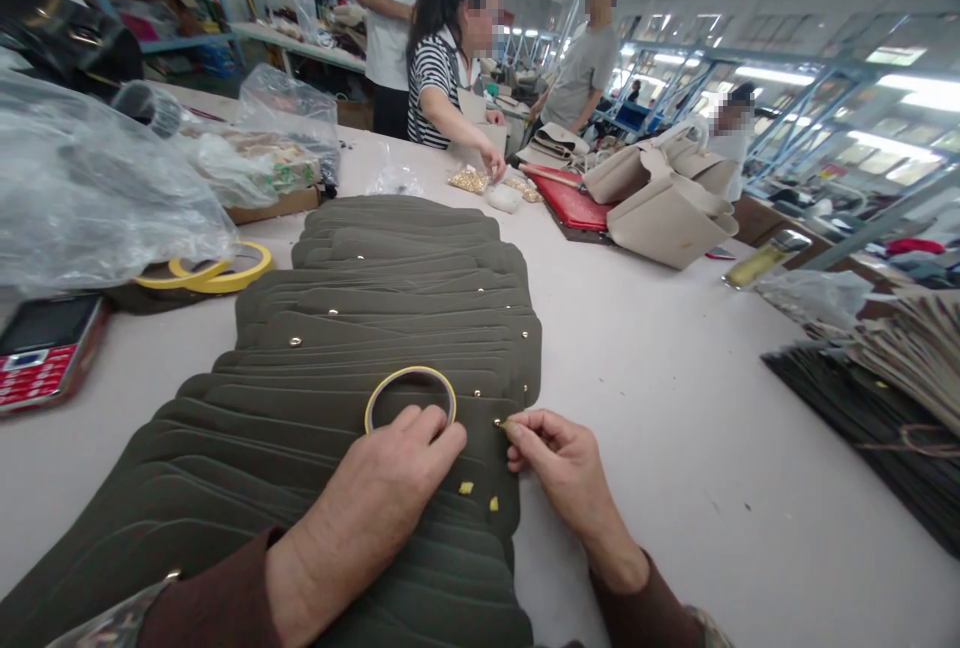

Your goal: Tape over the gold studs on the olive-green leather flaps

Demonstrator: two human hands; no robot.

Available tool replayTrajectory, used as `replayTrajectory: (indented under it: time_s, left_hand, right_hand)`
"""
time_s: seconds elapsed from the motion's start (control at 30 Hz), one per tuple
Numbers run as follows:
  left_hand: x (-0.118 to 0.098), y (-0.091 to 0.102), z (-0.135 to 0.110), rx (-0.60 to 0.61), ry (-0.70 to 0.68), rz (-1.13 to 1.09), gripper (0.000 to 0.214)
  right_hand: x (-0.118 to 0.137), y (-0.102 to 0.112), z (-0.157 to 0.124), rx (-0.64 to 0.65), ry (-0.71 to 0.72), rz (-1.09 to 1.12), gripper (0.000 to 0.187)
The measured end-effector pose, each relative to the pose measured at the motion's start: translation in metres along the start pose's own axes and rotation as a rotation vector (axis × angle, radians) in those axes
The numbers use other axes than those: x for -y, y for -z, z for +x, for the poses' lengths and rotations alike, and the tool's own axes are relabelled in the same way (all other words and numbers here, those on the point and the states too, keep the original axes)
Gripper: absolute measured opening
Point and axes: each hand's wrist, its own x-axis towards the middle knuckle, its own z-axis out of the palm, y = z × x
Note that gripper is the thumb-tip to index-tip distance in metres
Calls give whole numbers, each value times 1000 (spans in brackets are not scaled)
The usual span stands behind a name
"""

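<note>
My left hand (382,498) is closed on a narrow roll of yellow tape (369,406), which stands tilted over dark green panels (352,318). These panels lie overlapped in a long row on the table. At their right edge, my right hand (559,468) pinches a small piece of yellow tape (505,423), its tip at a gold stud (496,422). Two more yellow tape pieces (466,488) stick to the panel between my hands. Several other gold studs (295,341) show on panels farther up the row.
Yellow tape rolls (244,268), plastic bags (97,178) and a red phone (52,353) lie left. Beige bags (667,198), a bottle (766,258) and stacked dark pieces (847,428) are right. Across the table, a person (450,78) reaches toward bags of gold parts (468,180).
</note>
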Motion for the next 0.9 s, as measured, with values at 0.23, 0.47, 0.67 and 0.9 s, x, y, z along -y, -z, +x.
replayTrajectory:
  time_s: [0.23, 0.47, 0.67, 0.9]
  left_hand:
    - [-3, 1, 4, 71, 25, 1, 21]
    - [-2, 1, 3, 79, 33, 2, 20]
    - [8, 3, 6, -132, 32, -12, 14]
    - [14, 6, 10, -160, 76, 40, 12]
  right_hand:
    - [0, -11, 2, -18, 220, -371, 21]
    - [1, -12, 4, -51, 217, -476, 13]
    - [-11, -2, -3, -23, 123, -251, 23]
    - [-6, -13, 3, -98, 482, -581, 14]
